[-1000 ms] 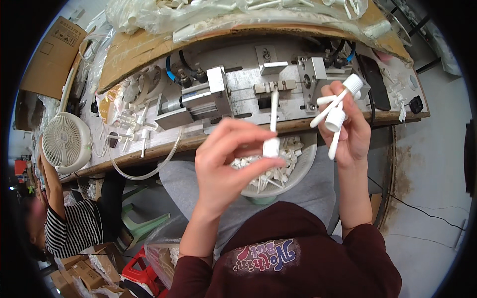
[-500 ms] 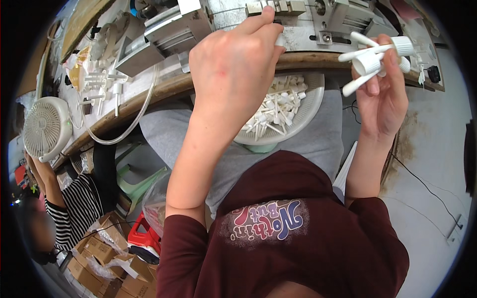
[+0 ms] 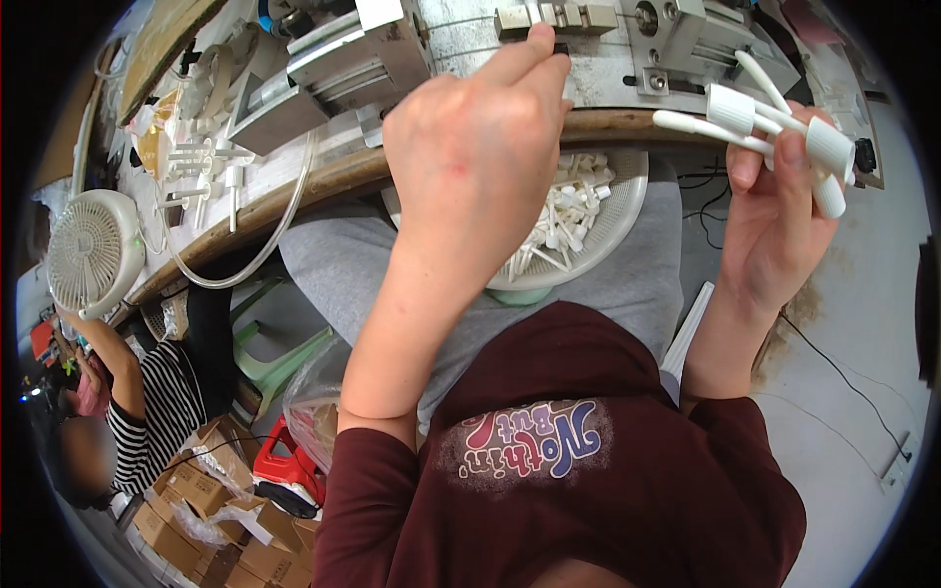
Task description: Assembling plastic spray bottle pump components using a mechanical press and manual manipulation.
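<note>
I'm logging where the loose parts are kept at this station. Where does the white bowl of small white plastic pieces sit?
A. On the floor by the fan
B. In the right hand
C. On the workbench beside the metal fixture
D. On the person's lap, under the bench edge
D: the white bowl of small white plastic pieces rests on the grey-trousered lap, tucked under the wooden bench edge, behind the left hand.

Bowl [image 3: 627,211] on lap below bench edge [image 3: 323,181]; fan [image 3: 93,250] far left.
</note>
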The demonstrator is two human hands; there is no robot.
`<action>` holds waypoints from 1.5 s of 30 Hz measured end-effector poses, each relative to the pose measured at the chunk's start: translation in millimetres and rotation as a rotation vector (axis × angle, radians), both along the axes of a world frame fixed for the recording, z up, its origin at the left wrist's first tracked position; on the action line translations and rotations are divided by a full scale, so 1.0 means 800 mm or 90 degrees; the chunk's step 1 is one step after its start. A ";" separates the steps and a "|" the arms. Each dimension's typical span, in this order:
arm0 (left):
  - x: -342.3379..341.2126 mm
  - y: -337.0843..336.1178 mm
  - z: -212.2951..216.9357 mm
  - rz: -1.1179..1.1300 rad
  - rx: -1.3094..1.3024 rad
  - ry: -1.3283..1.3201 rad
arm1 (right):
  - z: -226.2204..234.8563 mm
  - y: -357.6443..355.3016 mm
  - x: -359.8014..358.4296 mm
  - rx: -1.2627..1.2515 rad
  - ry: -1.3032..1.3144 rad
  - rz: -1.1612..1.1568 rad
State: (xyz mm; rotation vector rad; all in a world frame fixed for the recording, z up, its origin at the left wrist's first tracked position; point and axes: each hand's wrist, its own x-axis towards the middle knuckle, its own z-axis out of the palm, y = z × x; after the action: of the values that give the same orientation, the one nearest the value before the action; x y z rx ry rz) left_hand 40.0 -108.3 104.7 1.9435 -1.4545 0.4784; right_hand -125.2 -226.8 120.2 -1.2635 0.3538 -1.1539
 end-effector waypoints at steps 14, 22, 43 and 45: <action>0.001 -0.001 0.013 0.012 0.068 0.032 | -0.006 0.001 0.004 -0.115 0.052 -0.087; 0.006 0.005 0.007 -0.006 0.041 0.060 | -0.020 -0.004 -0.006 -0.421 0.127 -0.180; -0.054 0.085 -0.220 -0.106 0.503 0.300 | -0.025 0.016 -0.011 -0.375 0.080 -0.179; -0.050 0.087 -0.185 -0.129 0.449 0.418 | -0.028 0.014 -0.016 -0.376 0.093 -0.167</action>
State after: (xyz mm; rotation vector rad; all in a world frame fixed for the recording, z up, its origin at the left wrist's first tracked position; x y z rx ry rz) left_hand 0.1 -38.5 -43.5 2.1142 -1.4312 -0.8064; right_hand -137.8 -215.8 97.5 -1.8639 0.3010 -1.4543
